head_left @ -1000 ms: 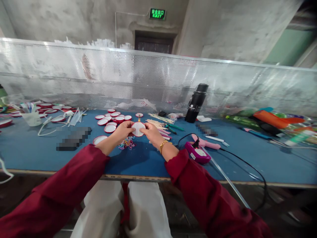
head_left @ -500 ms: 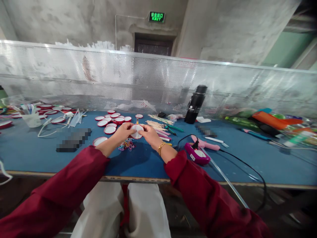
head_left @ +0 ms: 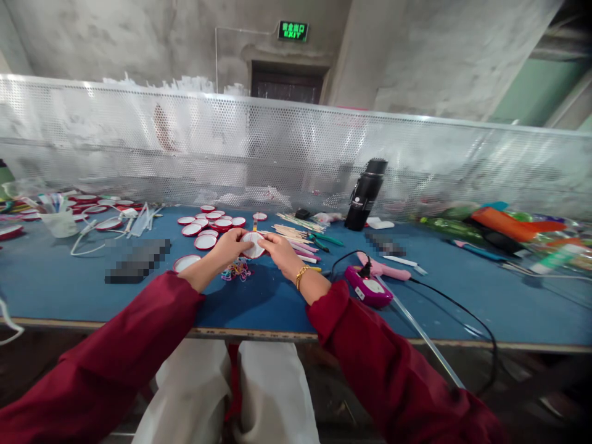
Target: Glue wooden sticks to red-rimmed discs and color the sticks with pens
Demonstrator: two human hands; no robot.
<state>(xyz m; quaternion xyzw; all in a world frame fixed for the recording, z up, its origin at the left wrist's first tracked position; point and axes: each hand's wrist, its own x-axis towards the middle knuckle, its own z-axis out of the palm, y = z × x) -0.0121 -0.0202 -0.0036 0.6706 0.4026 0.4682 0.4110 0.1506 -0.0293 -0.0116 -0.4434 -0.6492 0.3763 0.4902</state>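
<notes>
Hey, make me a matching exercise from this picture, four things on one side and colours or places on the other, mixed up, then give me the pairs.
Things:
1. round disc
2. tall bottle
3. exit sign
4. heap of small thin pieces

Colours and places:
A. glowing green, high on the wall
B. multicoloured, on the blue table
C. held by the left hand and the right hand
D. black, in front of the perforated panel

Pairs: 1-C, 2-D, 3-A, 4-B.
</notes>
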